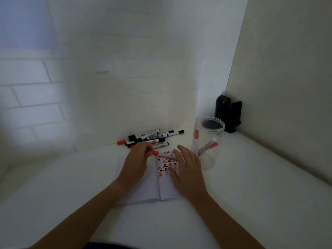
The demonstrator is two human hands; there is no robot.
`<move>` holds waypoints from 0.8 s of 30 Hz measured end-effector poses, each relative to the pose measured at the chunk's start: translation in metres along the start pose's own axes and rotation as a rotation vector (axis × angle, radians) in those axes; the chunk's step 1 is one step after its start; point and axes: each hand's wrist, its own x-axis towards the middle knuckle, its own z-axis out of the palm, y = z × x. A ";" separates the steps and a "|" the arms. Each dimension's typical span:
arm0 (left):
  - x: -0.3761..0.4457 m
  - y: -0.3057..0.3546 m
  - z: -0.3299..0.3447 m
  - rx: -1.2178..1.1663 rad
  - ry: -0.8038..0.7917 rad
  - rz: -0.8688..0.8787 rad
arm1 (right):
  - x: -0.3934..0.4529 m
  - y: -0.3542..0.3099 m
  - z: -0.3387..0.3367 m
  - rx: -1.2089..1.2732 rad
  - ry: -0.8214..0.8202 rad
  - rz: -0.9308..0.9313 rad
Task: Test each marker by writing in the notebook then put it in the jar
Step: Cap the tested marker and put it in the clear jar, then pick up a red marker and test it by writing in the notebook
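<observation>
Two hands: left hand (136,159) grip pinches red-capped marker (154,152), right hand (186,168) flat, released, on paper notebook (142,189) nr clear cylindrical jar (208,141).

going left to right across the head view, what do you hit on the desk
left hand gripping a red marker → right hand on the notebook → clear jar with markers inside → black device in the corner

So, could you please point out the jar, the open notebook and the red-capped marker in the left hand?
jar (206,159), head view, on its clear lower wall.
notebook (140,187), head view, on the blank left page.
red-capped marker (155,152), head view, on the red cap beside the left hand (135,159), middle of its back.
</observation>
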 end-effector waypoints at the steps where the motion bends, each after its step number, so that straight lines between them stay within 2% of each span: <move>1: -0.008 0.005 0.000 -0.036 -0.018 0.023 | 0.000 0.000 0.001 0.010 -0.002 -0.035; 4: -0.025 0.016 0.004 -0.087 -0.139 0.087 | -0.002 -0.001 0.006 0.051 0.001 -0.133; 9: -0.021 0.004 0.016 0.132 -0.285 0.303 | -0.006 -0.003 0.006 -0.022 -0.016 -0.163; 13: -0.017 0.006 0.021 0.176 -0.273 0.328 | -0.005 -0.002 0.002 -0.014 -0.064 -0.165; 18: -0.026 -0.003 0.028 0.127 -0.237 0.294 | -0.007 -0.003 0.004 -0.159 -0.055 -0.165; 24: -0.027 0.002 0.026 0.160 -0.216 0.304 | -0.007 -0.005 -0.002 -0.149 -0.063 -0.183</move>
